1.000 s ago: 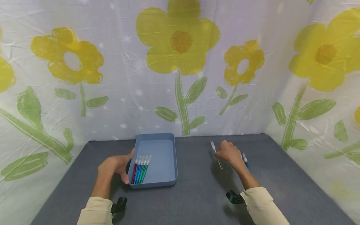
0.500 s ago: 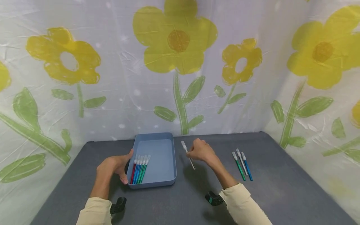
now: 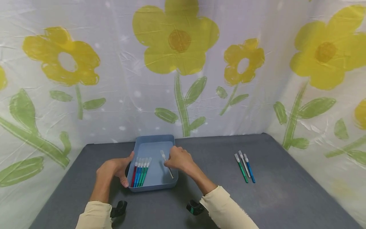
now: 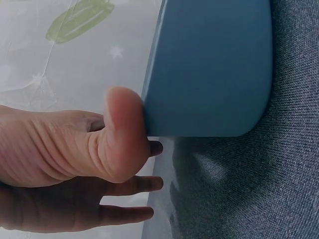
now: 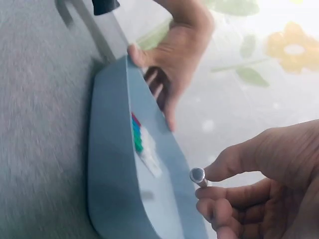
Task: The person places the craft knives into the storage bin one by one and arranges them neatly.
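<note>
My right hand (image 3: 179, 159) pinches a silver marker with a whitish cap (image 3: 163, 155) between thumb and fingers, over the right side of the blue-grey tray (image 3: 155, 139). In the right wrist view, the marker's round silver end (image 5: 198, 175) points at the camera. Inside the tray, a row of red, blue and green markers (image 3: 141, 173), caps pointing away, lies along the left side. At the tray's left wall is my left hand (image 3: 112, 168), its thumb touching the near corner. The left wrist view has that thumb (image 4: 124, 129) against the rim, with other fingers extended beyond it.
On the dark grey table (image 3: 217, 203), a green marker (image 3: 243, 171), another silver marker (image 3: 245, 167) and a blue marker (image 3: 250, 170) lie together at the right. A flower-printed curtain (image 3: 120, 79) hangs behind the table's far edge.
My right hand has carried the silver marker leftward from the right side of the table to over the tray, uncovering the markers on the right. My left hand has stayed at the tray.
</note>
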`<state>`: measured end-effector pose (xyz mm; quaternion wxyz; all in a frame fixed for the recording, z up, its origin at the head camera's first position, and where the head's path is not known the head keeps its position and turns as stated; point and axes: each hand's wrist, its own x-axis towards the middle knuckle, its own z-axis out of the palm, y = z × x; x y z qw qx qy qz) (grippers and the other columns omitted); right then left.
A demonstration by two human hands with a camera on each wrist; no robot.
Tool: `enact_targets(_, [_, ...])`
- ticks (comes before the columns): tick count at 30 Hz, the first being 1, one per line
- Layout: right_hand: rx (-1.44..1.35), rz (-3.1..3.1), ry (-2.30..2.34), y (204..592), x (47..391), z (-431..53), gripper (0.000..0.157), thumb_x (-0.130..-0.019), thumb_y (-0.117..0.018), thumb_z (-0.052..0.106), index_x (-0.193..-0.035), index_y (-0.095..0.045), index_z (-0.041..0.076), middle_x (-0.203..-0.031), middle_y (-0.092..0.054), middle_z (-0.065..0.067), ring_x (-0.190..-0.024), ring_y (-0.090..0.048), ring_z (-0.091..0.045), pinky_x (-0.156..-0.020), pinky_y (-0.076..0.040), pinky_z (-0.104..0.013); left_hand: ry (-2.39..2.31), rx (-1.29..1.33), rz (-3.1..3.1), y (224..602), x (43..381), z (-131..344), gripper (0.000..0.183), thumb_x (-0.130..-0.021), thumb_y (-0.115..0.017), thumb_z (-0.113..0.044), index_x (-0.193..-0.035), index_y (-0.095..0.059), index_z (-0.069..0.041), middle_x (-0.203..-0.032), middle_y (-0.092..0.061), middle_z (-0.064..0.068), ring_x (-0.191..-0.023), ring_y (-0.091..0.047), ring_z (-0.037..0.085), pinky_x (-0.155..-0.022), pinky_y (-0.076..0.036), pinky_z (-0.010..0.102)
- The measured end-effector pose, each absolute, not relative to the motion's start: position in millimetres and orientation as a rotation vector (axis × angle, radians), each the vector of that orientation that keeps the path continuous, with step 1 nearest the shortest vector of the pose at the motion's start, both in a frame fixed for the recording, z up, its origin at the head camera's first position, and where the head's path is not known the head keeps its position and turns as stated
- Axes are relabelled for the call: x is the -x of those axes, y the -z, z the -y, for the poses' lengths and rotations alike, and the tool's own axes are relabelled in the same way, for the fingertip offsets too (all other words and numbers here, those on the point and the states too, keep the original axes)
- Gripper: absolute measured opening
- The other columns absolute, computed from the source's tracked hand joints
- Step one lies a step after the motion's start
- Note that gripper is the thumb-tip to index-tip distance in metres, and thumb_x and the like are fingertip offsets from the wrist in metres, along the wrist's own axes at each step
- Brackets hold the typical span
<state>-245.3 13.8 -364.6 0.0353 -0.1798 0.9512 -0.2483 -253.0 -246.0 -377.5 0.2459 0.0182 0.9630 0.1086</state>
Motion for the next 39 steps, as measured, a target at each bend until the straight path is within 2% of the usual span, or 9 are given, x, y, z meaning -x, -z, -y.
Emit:
enact_targets(10, [0.491, -2.967, 0.617, 382.7, 240.9, 25.7, 0.06, -0.092, -0.077, 0.021, -0.053, -0.03, 0.019, -0.051, -0.02, 0.007, -0.049, -0.023, -0.01, -0.048, -0.024, -0.028, -0.278, -0.077, -2.639, 376.7, 251.8, 245.6, 0.147, -0.062, -0.101, -0.024, -0.168, 0.0, -0.006, -0.169, -0.02, 0.034, -0.153, -0.029, 0.057, -0.118, -0.03, 0.074])
enact_targets(18, [0.484, -2.978, 0.55, 393.3, 237.7, 45.9, 0.059, -0.087, -0.069, 0.005, -0.052, -0.024, 0.02, -0.051, -0.013, 0.008, -0.052, -0.011, -0.008, -0.047, -0.012, -0.024, -0.294, -0.079, -2.615, 378.1, 253.4, 247.9, 0.149, -0.062, -0.101, -0.026, -0.168, 0.002, -0.006, -0.169, -0.017, 0.034, -0.153, -0.027, 0.057, -0.118, -0.029, 0.075])
enact_targets(25, [0.476, -2.983, 0.467, 391.6, 238.9, 58.8, 0.056, -0.088, -0.072, 0.009, -0.054, -0.029, 0.019, -0.05, -0.02, 0.006, -0.053, -0.022, -0.011, -0.047, -0.021, -0.026, -0.297, -0.058, -2.623, 380.0, 254.3, 248.8, 0.15, -0.06, -0.101, -0.028, -0.168, 0.001, -0.008, -0.169, -0.017, 0.035, -0.153, -0.027, 0.058, -0.117, -0.028, 0.076])
enact_targets(32, [0.451, -2.985, 0.417, 394.3, 244.0, 68.1, 0.057, -0.092, -0.074, 0.017, -0.053, -0.033, 0.018, -0.048, -0.026, 0.006, -0.049, -0.028, -0.011, -0.044, -0.025, -0.026, -0.255, -0.099, -2.629, 379.7, 255.2, 247.2, 0.145, -0.064, -0.1, -0.026, -0.167, 0.0, -0.005, -0.169, -0.019, 0.035, -0.154, -0.028, 0.056, -0.12, -0.029, 0.073])
enact_targets(39, [0.466, -2.98, 0.438, 405.2, 244.4, 73.0, 0.051, -0.091, -0.072, 0.01, -0.058, -0.035, 0.019, -0.052, -0.028, 0.006, -0.049, -0.029, -0.01, -0.045, -0.027, -0.026, -0.27, -0.087, -2.625, 380.4, 256.0, 247.4, 0.146, -0.064, -0.1, -0.024, -0.167, 0.0, -0.005, -0.17, -0.018, 0.034, -0.155, -0.026, 0.055, -0.12, -0.028, 0.073])
